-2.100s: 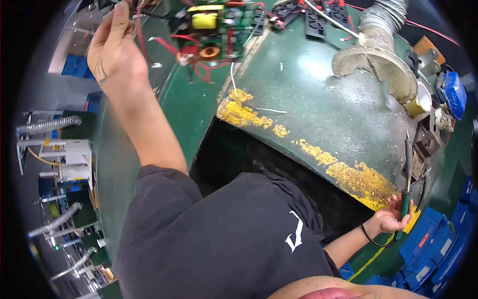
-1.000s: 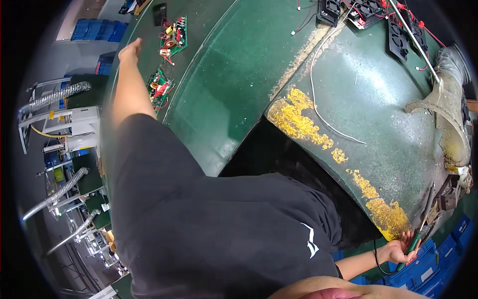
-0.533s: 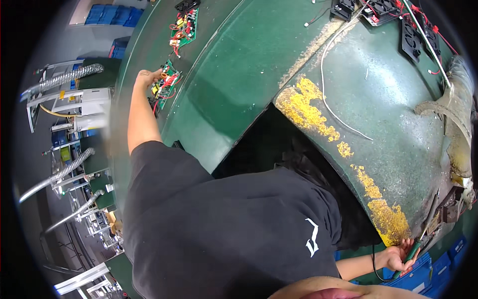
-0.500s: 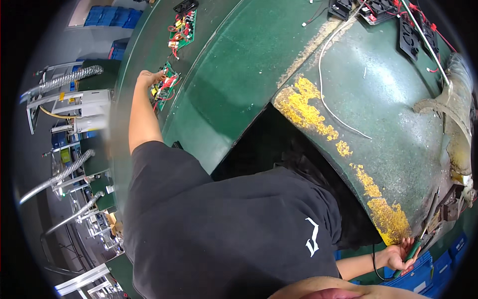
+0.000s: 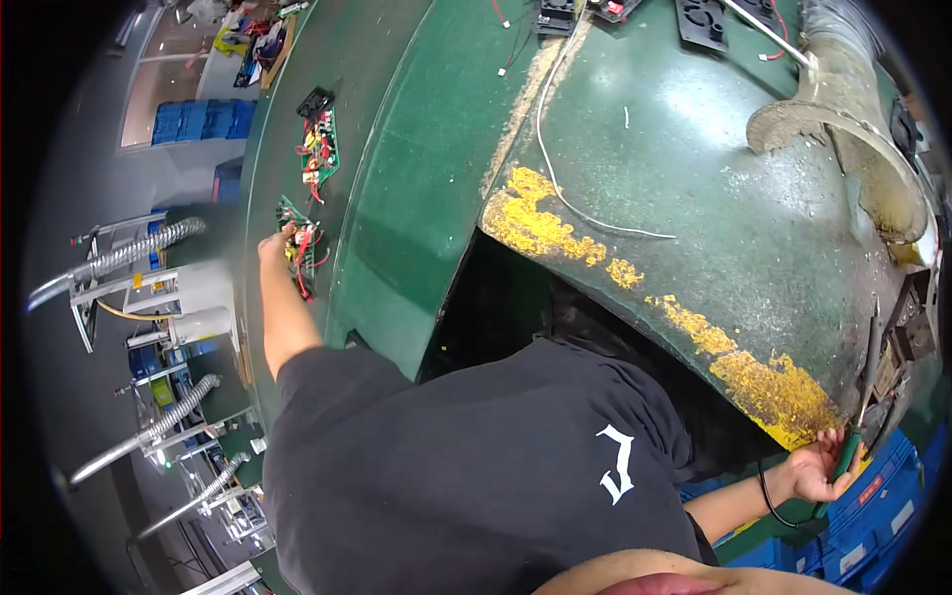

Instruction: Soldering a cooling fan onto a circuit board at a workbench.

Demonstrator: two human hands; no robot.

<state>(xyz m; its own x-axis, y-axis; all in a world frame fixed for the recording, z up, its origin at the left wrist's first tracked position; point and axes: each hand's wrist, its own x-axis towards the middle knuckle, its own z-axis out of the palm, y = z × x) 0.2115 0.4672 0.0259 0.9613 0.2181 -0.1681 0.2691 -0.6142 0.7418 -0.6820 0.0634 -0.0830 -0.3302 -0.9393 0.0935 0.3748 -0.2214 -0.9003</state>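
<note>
Left hand [image 5: 274, 245]: arm stretched out, fingers at the near side of a circuit board [image 5: 303, 238]; whether they grip it or only touch it cannot be told. Board: green, with red wires, lying on the dark strip [image 5: 359, 74] along the left of the workbench [image 5: 654, 178].

Right hand [image 5: 815, 473]: palm up, fingers partly curled around the green handle of a soldering iron [image 5: 849, 452], metal end pointing away from the person; black cord [image 5: 770, 496] beside the wrist.

Second circuit board [image 5: 319, 149]: just beyond the first, apart from it.

Also: loose white wire [image 5: 547, 159] on the bench; wide-mouthed duct [image 5: 838, 114], far right; black fan [image 5: 701, 25], far edge; blue crates [image 5: 873, 511], below the right hand.
</note>
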